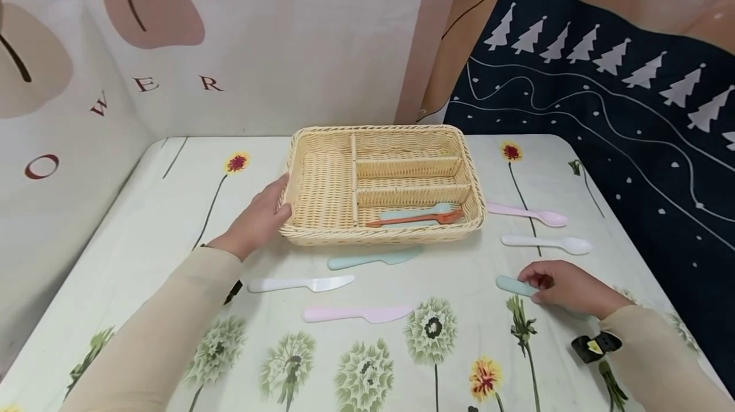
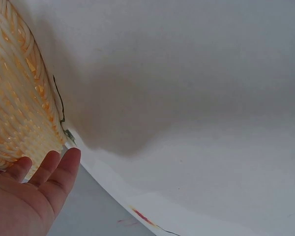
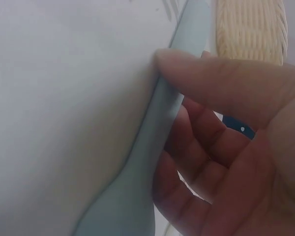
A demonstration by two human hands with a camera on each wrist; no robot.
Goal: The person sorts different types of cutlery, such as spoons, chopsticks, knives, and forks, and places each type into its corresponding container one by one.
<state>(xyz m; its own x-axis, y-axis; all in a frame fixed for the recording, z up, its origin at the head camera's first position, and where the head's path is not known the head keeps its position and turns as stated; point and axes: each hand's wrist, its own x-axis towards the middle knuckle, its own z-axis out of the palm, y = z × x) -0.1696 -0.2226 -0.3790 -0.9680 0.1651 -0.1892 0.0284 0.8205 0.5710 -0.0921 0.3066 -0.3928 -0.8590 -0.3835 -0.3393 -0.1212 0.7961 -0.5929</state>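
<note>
My left hand point(image 1: 257, 219) rests against the left side of the wicker basket point(image 1: 321, 233); in the left wrist view its fingers point(image 2: 64, 177) are spread by the woven wall point(image 2: 19, 98). My right hand point(image 1: 565, 287) pinches a light blue-green utensil point(image 1: 513, 285) by its handle, right of the basket. The right wrist view has the thumb and curled fingers on that handle point(image 3: 157, 118), which widens at the lower end. In the basket's front right compartment lie an orange fork point(image 1: 413, 219) and blue-green utensils point(image 1: 441, 208).
In front of the basket lie a blue-green knife point(image 1: 358, 261), a white knife point(image 1: 281, 284) and a pink knife point(image 1: 356, 315). On the right are a pink spoon point(image 1: 548, 217) and a white spoon point(image 1: 568, 245). A floral cloth point(image 1: 230, 354) covers the table.
</note>
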